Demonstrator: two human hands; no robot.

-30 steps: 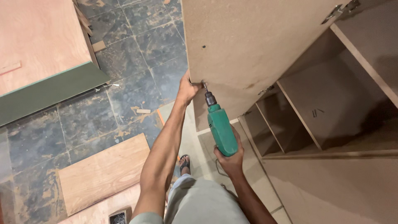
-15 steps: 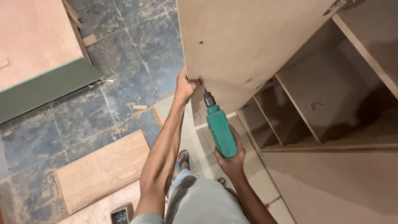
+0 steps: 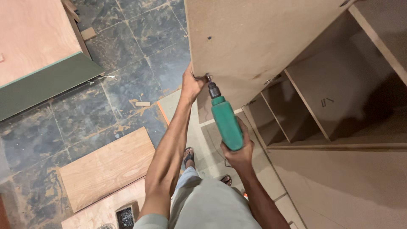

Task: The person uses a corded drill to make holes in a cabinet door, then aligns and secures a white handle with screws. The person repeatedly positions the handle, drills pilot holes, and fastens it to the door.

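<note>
A green drill [image 3: 226,122] is gripped in the right hand [image 3: 238,149], whose fingers are wrapped around the rear of its body. The drill is pointed up and away from the person, and its dark chuck is set against the lower corner of a brown board door [image 3: 254,42]. The left hand [image 3: 192,83] is closed on the edge of that same corner, just beside the drill tip, with the arm stretched out straight. The two hands are held apart, the left ahead of the right.

A small dark hole can be seen in the door above the left hand. To the right of the right hand, the open cabinet [image 3: 339,106] is seen with its shelves and upright dividers. Below and to the left of the left arm, a plywood offcut [image 3: 106,169] is laid on the dark tiled floor [image 3: 127,85], and a small box of screws [image 3: 125,215] is set near the elbow. Farther to the left, a large panel with a green edge [image 3: 38,55] is seen. Sandalled feet are visible beneath the arms.
</note>
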